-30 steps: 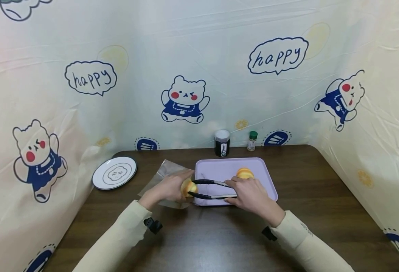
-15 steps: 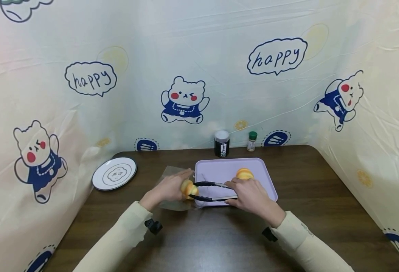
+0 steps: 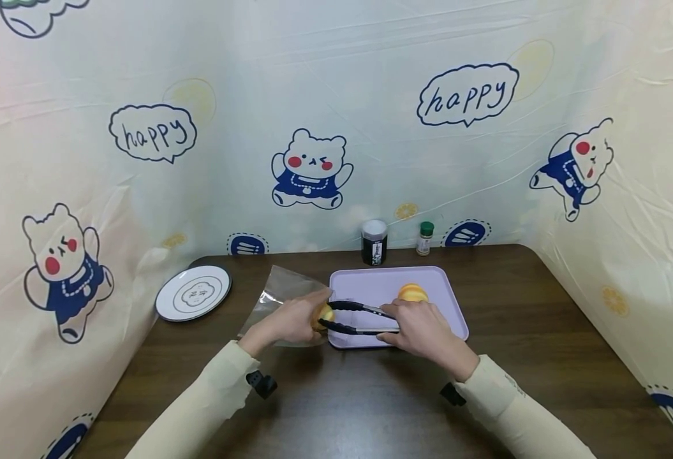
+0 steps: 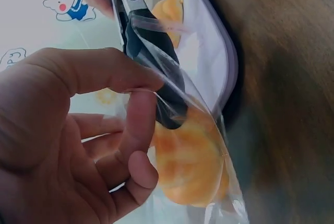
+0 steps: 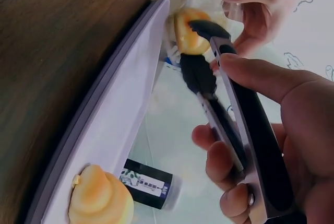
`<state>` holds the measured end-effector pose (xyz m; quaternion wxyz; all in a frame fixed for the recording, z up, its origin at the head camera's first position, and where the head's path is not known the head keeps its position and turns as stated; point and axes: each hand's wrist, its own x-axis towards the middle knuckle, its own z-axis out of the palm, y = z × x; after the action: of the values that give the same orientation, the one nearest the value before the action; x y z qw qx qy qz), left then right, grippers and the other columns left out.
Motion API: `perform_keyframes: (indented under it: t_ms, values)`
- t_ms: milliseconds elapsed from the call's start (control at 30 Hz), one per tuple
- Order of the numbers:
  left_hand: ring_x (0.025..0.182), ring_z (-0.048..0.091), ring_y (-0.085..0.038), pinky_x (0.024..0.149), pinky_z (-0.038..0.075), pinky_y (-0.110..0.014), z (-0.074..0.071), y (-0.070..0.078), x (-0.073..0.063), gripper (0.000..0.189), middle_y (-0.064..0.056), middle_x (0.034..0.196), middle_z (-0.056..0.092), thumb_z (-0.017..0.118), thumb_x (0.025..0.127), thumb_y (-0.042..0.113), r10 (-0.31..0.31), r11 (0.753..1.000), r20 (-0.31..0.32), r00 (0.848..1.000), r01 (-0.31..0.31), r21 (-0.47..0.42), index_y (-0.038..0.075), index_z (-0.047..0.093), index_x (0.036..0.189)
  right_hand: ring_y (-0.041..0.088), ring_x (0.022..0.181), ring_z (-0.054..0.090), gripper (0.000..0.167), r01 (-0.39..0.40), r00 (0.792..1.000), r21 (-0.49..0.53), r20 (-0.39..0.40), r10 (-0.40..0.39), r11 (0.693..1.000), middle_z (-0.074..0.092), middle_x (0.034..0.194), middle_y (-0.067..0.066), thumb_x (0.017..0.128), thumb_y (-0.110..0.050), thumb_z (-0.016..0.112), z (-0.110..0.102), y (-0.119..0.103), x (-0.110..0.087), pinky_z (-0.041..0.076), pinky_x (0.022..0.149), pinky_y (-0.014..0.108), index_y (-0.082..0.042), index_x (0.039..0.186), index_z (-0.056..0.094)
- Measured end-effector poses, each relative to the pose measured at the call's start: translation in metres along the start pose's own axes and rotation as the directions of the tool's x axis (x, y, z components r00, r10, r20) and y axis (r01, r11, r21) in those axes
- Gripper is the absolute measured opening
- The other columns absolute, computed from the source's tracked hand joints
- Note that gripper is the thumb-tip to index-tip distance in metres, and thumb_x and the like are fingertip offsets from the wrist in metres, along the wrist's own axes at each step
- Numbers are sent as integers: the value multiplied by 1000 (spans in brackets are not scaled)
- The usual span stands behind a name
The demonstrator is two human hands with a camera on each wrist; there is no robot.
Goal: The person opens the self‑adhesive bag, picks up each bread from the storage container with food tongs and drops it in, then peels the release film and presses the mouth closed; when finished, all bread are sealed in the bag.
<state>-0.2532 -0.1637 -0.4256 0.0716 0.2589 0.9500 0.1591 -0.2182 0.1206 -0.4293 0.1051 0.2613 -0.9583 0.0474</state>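
Note:
My left hand [image 3: 296, 320] pinches the rim of a clear plastic bag [image 3: 281, 290] between thumb and finger, left of the lilac tray [image 3: 365, 278]. A golden bread bun [image 4: 188, 164] sits inside the bag, partly hidden by the left hand in the head view. My right hand [image 3: 428, 326] grips a pair of black-tipped metal tongs [image 5: 245, 125]. The tong tips reach into the bag's mouth and stand on either side of the bun [image 5: 191, 30]. Another swirled bun [image 3: 413, 292] lies on the tray behind the right hand.
A white plate [image 3: 192, 292] with a printed drawing rests at the table's left. Behind the tray stand a dark jar [image 3: 374, 243] with a pale lid and a small green-capped bottle [image 3: 425, 239]. A printed cloth [image 3: 313, 76] hangs around the table.
The bag's loose end has flared up and left again. The bun has shifted slightly deeper behind my left hand, so less of it shows. The tongs stay at the bag's mouth.

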Motion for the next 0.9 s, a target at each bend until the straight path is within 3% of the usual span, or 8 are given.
perform_keyframes:
  t_ms: [167, 233, 467, 633, 733, 900]
  values:
    - [114, 59, -20, 95, 54, -42, 3, -1, 3, 100, -9, 158, 41, 85, 69, 11, -13, 1000, -34, 999, 12, -26, 9, 35, 155, 13, 67, 62, 54, 53, 998, -61, -43, -56, 997, 73, 102, -3, 79, -57, 77, 0, -1, 0, 49, 51, 31, -21, 120, 71]
    - [114, 59, -20, 94, 53, -42, 3, -1, 3, 101, -8, 159, 41, 85, 69, 12, -29, 999, -28, 999, 28, -38, 10, 33, 156, 13, 66, 61, 55, 51, 997, -66, -46, -54, 997, 72, 102, -3, 79, -57, 77, 1, -1, 0, 48, 50, 30, -21, 121, 70]
    - [127, 54, -24, 104, 48, -48, 2, 4, 4, 98, -7, 159, 40, 84, 72, 19, -55, 997, 0, 998, 55, -57, 12, 34, 156, 15, 73, 65, 56, -17, 1000, 49, -15, 18, 999, 74, 102, 0, 80, -57, 76, 5, -3, 4, 53, 58, 36, -17, 119, 72]
    - [134, 52, -28, 105, 47, -53, 1, 4, 2, 101, -10, 160, 39, 84, 69, 17, -50, 997, -29, 998, 49, -55, 11, 34, 156, 14, 69, 63, 56, 17, 999, 34, -41, -16, 999, 74, 103, 1, 80, -54, 77, 5, -3, 5, 52, 56, 35, -16, 120, 71]
    - [139, 48, -31, 104, 46, -56, 1, 1, 2, 101, -11, 161, 36, 83, 69, 16, -44, 999, -46, 998, 44, -9, 8, 33, 156, 16, 66, 61, 56, 34, 998, -11, -56, -34, 999, 73, 105, 3, 80, -53, 78, 7, -2, 5, 50, 53, 35, -16, 121, 70]
    - [135, 51, -33, 99, 50, -53, 1, -2, 3, 95, -11, 161, 35, 82, 73, 15, -70, 997, -38, 997, 71, 21, 7, 35, 155, 16, 65, 61, 58, 27, 999, -56, -45, -30, 998, 73, 103, 1, 79, -57, 77, 13, -1, 5, 48, 51, 35, -16, 119, 70]
